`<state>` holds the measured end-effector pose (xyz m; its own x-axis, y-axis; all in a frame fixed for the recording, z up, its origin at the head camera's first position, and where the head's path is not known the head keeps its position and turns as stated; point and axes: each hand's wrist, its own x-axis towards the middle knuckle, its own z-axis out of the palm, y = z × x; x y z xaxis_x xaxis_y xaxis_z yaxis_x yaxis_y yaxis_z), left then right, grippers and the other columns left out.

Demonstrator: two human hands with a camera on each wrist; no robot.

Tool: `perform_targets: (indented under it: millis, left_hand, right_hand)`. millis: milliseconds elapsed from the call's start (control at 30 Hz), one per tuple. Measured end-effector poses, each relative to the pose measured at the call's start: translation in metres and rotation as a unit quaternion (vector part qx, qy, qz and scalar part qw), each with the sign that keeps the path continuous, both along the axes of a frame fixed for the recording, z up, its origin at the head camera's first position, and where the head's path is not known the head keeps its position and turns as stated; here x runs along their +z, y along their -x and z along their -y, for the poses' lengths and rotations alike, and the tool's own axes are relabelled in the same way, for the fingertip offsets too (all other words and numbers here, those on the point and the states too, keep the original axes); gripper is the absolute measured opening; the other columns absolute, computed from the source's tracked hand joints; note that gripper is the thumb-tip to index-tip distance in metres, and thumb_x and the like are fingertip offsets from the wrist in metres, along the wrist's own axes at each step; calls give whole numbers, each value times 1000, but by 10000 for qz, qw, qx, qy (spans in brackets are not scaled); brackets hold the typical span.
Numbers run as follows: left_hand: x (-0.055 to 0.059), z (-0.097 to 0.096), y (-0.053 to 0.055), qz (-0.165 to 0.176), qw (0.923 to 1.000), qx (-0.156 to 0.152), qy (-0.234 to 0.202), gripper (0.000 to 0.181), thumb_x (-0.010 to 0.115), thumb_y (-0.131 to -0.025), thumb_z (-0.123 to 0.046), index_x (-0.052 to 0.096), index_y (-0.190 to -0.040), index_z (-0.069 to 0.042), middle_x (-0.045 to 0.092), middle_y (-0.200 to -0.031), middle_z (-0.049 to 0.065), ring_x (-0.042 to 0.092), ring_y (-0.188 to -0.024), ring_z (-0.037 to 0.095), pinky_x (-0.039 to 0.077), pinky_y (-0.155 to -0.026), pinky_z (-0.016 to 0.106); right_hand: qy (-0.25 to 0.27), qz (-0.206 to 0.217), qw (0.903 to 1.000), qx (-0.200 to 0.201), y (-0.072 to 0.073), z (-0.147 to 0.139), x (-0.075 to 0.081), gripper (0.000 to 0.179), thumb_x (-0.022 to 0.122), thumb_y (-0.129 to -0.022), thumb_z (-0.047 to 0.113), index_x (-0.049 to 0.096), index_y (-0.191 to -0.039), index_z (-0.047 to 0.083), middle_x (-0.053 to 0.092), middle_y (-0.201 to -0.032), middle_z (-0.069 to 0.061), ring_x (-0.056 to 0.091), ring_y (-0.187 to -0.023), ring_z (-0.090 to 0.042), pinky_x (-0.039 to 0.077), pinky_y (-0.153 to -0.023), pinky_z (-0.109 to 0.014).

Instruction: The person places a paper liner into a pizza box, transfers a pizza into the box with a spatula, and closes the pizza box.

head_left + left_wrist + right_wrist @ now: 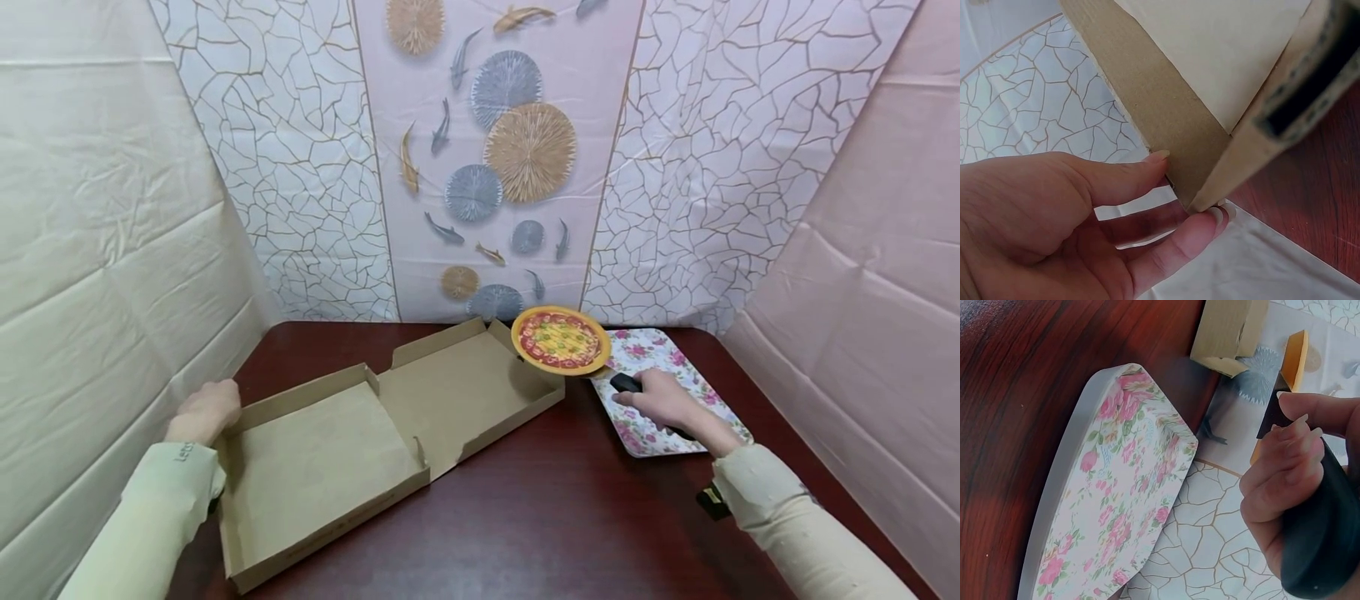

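An open cardboard pizza box (330,533) lies at the left and middle of the table, its lid (450,392) spread to the right. My left hand (204,412) pinches the box's far left corner; in the left wrist view the thumb (1129,178) presses one side and the fingers the other. With my right hand (663,398) I grip the black handle (1325,531) of a spatula. On its blade, mostly hidden, rests a pizza (561,340) with a yellow rim, raised over the lid's right end. Beneath the right hand is a floral tray (637,437).
Dark red wooden table (525,517) runs in front of the box and between it and the tray. Patterned cloth (487,167) hangs behind, with plain cloth walls (97,250) at both sides. A black and yellow item (712,502) shows by the right sleeve.
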<state>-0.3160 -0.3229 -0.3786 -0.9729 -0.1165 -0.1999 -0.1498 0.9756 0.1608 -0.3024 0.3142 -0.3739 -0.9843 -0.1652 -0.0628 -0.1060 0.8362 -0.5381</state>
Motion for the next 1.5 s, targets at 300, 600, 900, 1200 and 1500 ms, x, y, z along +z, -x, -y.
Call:
perform_targets:
  millis: [300,600,900,1200,1500]
  left_hand:
    - [0,-6,2,78,9999,130,-29,32,34,-92,-1,54,-112,14,50,-119,44,57,-98,53,49,-75,57]
    - [1,-8,1,-20,10000,15,2,26,36,-90,2,57,-101,11,55,-110,41,56,-83,38,47,-67,49]
    - [1,-7,2,95,9999,77,-20,23,39,-89,2,58,-100,10,58,-99,33,52,-77,34,46,-65,45]
    - [1,-7,4,-70,9998,-90,170,25,41,-88,3,59,-102,12,56,-111,41,58,-84,40,48,-71,51]
    - [-1,-6,4,-63,9998,-139,150,25,41,-89,2,59,-104,12,57,-110,40,58,-83,40,48,-69,49]
  right_hand:
    - [5,99,9999,-44,-2,7,3,26,62,-90,29,56,-79,5,47,-55,2,42,-39,-9,40,-40,-25]
    - [25,59,10000,-12,1,14,0,27,62,-90,28,53,-76,7,46,-53,2,40,-39,-9,39,-39,-25]
    - [71,86,9998,147,1,22,3,30,63,-90,30,54,-74,6,43,-53,3,40,-39,-9,39,-39,-24]
    - [206,211,9993,239,1,27,5,28,62,-91,28,53,-75,7,40,-51,3,38,-39,-9,36,-40,-24]
    - [157,101,9991,385,3,31,5,28,63,-89,26,55,-78,2,41,-52,3,39,-38,-9,37,-40,-23]
